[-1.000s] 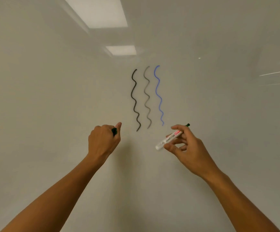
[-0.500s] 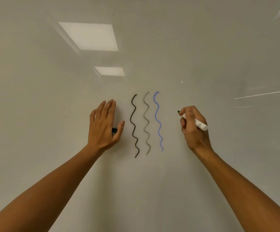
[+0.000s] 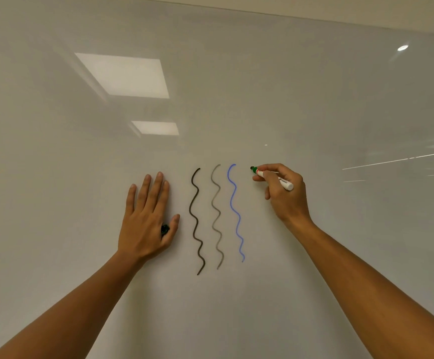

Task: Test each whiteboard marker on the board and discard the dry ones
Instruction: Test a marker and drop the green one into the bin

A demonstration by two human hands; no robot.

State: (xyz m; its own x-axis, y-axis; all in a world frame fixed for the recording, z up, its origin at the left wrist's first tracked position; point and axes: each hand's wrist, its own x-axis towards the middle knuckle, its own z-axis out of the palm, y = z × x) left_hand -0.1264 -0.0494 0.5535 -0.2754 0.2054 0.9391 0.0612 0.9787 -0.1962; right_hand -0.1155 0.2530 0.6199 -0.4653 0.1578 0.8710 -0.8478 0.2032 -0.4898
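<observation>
Right of centre in the frame, the right hand (image 3: 283, 193) pinches a white-barrelled marker (image 3: 275, 178) between thumb and curled fingers, its dark green tip pointing left and set against, or just off, the whiteboard (image 3: 314, 99) — contact cannot be told for sure. That tip sits just right of the top of the blue wavy line (image 3: 235, 211), level with where the other strokes begin. Left of the blue one run a pale grey wavy line (image 3: 217, 216) and a solid black wavy line (image 3: 196, 221), all three roughly upright and side by side at mid-frame.

Left of the black line, the left hand (image 3: 145, 218) lies flat on the board with its fingers straight and close together, while the thumb tucks a small dark cap (image 3: 165, 229) against the palm.

By my reading, three markers are tested and this one's test is just starting; no mark from it shows yet. The next move calls for light, steady pressure and a downward wavy stroke beside the blue line, kept clear of it so the ink can be judged. The grey line looks faint — possibly a drying marker. Where discards go is out of view.
</observation>
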